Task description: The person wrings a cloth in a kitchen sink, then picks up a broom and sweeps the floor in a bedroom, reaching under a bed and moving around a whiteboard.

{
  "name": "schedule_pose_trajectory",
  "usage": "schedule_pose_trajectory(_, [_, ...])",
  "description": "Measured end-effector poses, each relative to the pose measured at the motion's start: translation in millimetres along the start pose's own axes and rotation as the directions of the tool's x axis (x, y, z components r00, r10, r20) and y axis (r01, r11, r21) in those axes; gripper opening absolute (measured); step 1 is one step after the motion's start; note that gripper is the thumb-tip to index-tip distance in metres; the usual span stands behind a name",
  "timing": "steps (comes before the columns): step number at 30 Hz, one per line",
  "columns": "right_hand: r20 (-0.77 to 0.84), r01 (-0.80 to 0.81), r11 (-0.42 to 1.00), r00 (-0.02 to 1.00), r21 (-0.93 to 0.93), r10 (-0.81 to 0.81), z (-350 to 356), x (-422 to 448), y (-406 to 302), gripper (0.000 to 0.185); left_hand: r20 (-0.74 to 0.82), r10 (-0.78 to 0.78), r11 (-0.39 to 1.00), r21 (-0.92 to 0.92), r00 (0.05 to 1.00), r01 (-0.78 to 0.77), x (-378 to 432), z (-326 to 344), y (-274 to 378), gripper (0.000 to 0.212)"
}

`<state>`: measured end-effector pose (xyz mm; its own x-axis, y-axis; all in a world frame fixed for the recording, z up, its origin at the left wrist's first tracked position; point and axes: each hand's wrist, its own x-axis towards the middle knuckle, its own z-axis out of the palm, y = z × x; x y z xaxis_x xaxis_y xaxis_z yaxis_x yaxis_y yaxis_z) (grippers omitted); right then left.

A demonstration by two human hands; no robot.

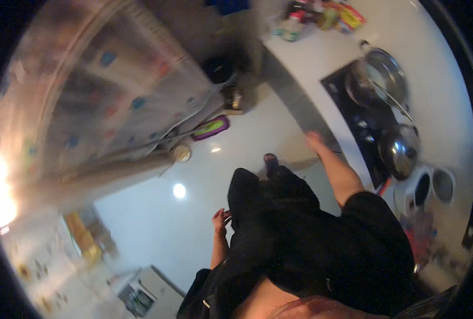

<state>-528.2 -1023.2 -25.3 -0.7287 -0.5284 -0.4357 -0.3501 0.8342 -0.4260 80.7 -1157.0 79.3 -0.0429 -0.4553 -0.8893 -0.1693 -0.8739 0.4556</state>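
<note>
My right hand (314,140) hangs by the front of the kitchen counter (320,56), blurred. Whether its fingers hold anything cannot be made out. Down at my other side, my left hand (219,220) has its fingers curled next to my dark clothing; what is inside them is unclear. On the counter to my right is a black cooktop (358,119). It carries a metal pot (398,75) with a long-handled utensil (394,101) laid across it. Nearer to me on the cooktop is a round pan with a shiny lid (398,153).
Bottles (291,30) and colourful packets (350,18) stand at the counter's far end. A purple-and-green mop head (210,127) and a pale round container (181,153) are on the glossy floor (141,223). A spotted translucent sheet (121,91) hangs at the left.
</note>
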Motion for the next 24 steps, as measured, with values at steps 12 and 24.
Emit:
schedule_pose_trajectory(12, [0.343, -0.063, 0.822, 0.925, 0.566, -0.166, 10, 96, -329, 0.018, -0.049, 0.058, 0.997, 0.06, 0.997, -0.055, 110, -47, 183, 0.046])
schedule_pose_trajectory(24, [0.281, -0.163, 0.775, 0.96, 0.61, -0.019, -18, 266, -459, 0.059, -0.169, 0.104, 0.991, -0.067, 0.98, -0.116, 130, -32, 277, 0.042])
